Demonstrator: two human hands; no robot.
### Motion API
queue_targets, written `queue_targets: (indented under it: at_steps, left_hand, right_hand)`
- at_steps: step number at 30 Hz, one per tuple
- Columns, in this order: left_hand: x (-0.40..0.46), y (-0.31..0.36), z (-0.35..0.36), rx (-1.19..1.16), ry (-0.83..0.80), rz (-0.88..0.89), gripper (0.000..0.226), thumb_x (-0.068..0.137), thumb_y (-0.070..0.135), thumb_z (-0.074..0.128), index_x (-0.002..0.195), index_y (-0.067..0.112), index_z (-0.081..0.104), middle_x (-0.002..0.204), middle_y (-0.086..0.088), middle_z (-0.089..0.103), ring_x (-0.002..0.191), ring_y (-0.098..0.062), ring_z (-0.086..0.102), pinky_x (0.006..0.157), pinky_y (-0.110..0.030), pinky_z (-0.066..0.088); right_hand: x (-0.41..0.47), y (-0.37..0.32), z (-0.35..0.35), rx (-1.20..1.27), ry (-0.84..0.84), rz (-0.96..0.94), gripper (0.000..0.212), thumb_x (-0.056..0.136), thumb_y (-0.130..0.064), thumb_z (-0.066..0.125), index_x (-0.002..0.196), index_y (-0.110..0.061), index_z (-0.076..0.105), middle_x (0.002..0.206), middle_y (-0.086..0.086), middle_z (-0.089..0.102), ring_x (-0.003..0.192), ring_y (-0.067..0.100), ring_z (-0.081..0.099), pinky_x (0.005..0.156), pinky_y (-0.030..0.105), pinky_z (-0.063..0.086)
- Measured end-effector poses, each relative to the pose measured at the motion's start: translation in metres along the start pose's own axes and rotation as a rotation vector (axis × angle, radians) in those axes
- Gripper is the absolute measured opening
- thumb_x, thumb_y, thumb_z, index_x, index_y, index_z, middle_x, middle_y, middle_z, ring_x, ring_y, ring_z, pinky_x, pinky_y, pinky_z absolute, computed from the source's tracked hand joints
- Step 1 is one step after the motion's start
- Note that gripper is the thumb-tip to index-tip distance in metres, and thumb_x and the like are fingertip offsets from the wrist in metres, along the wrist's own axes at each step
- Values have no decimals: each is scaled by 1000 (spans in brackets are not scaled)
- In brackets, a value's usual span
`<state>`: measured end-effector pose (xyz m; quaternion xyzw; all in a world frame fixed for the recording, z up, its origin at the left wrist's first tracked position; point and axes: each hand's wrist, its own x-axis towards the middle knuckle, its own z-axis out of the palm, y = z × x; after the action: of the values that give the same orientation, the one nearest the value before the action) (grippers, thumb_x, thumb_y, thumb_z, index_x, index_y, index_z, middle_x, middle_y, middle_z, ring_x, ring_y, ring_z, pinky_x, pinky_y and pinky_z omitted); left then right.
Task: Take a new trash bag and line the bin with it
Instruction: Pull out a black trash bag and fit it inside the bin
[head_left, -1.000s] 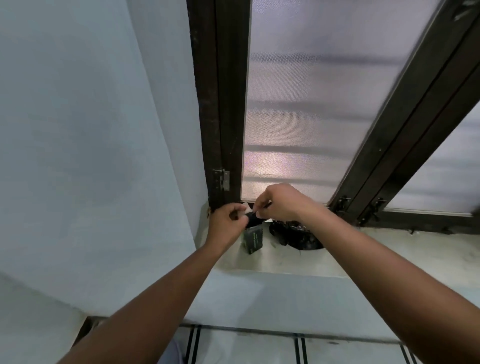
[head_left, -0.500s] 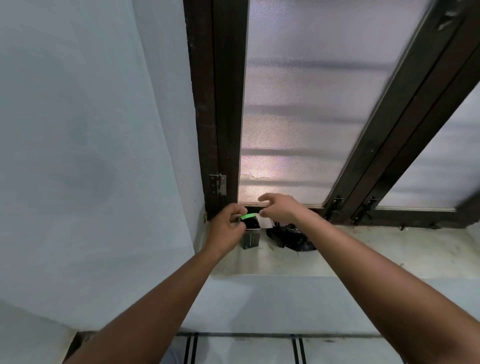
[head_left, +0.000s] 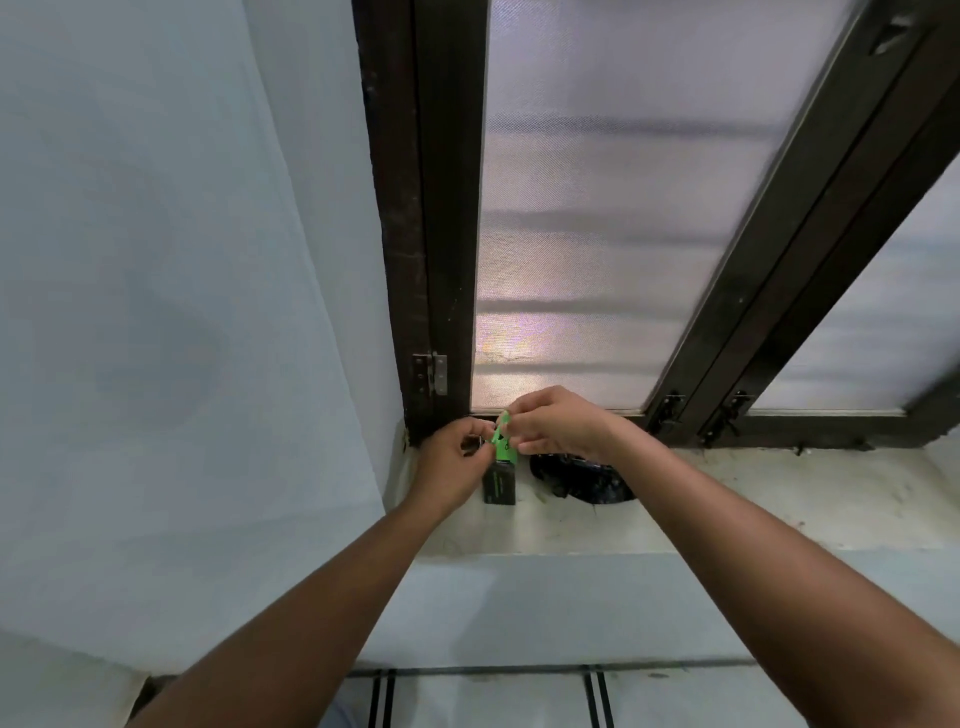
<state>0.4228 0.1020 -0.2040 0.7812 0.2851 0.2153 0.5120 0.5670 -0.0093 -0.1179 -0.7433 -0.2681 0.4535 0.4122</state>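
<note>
A small dark trash-bag box (head_left: 500, 484) stands upright on the window sill (head_left: 727, 509), close to the left corner. A folded green trash bag (head_left: 504, 448) sticks up out of its top. My right hand (head_left: 558, 423) pinches the upper end of the green bag from the right. My left hand (head_left: 457, 457) holds the box at its top left edge. No bin is in view.
A crumpled black plastic heap (head_left: 582, 480) lies on the sill just right of the box. Behind stands a dark-framed window (head_left: 441, 208) with frosted glass. A pale wall (head_left: 182, 312) closes in on the left. Tiled floor (head_left: 493, 696) shows below.
The green bag has risen out of the box: a second ago only the dark box top showed, then a green tip, now a longer strip pulled up by my right hand.
</note>
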Motion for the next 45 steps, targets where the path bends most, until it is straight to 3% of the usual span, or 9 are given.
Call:
queue_targets:
  at_steps: [9,16,20,24,28,31,37,41,45]
  left_hand:
    - [-1,-1,1,-24,-141,11,48,80,7,81,106,36,53,115,7,67,113,-11,66,88,-29,59]
    - [-7,2,1,22,-160,90,42,86,9,75,111,35,54,118,12,66,116,-4,63,89,-28,59]
    - [-7,-1,-2,116,-170,128,43,84,11,78,109,39,57,127,9,58,119,-11,61,89,-36,60]
    - [-9,4,-2,147,-17,83,30,85,23,78,105,34,59,121,2,52,104,-14,64,81,-23,55]
    - [-15,18,-3,255,285,-71,28,92,40,70,109,19,61,115,-1,46,90,-15,52,78,-23,39]
    - [-16,21,-4,339,362,-189,30,102,42,58,108,13,62,114,-3,48,89,-15,52,69,-19,35]
    - [-13,5,-12,568,208,-291,35,95,12,59,128,3,53,118,-17,67,111,-35,65,82,-36,51]
    - [-21,-1,-6,814,79,-302,46,92,6,53,138,5,54,139,-15,58,119,-35,63,97,-43,56]
    - [-33,0,-2,868,87,-227,47,92,2,54,138,14,54,132,-6,63,109,-31,67,80,-37,55]
  right_hand:
    - [8,9,31,-541,403,-135,18,74,-25,73,91,-25,81,86,-3,74,82,15,69,67,25,53]
    - [5,17,33,-418,409,-136,32,69,-15,77,99,-22,72,86,-7,68,83,14,66,73,29,55]
    - [-2,28,26,-58,310,-142,38,76,-14,74,110,-27,65,103,-8,75,96,12,71,86,31,59]
    - [-16,43,20,-76,536,-187,37,78,-11,67,112,-25,68,108,-10,69,92,14,68,85,35,57]
    - [-19,72,36,-308,380,-99,57,73,-34,81,127,-27,64,119,-7,64,103,13,64,78,24,52]
    - [-9,82,52,-148,377,-61,45,77,-36,83,119,-30,66,113,-4,67,98,13,67,77,30,60]
    - [17,83,63,-171,587,41,29,77,-34,83,101,-24,70,106,1,66,95,16,62,79,25,44]
    - [29,74,76,-143,479,51,28,88,-14,63,112,-21,75,115,-1,72,97,14,64,83,21,46]
    - [22,76,65,-183,388,-33,42,82,-4,55,110,-26,78,112,-2,76,97,16,71,90,31,58]
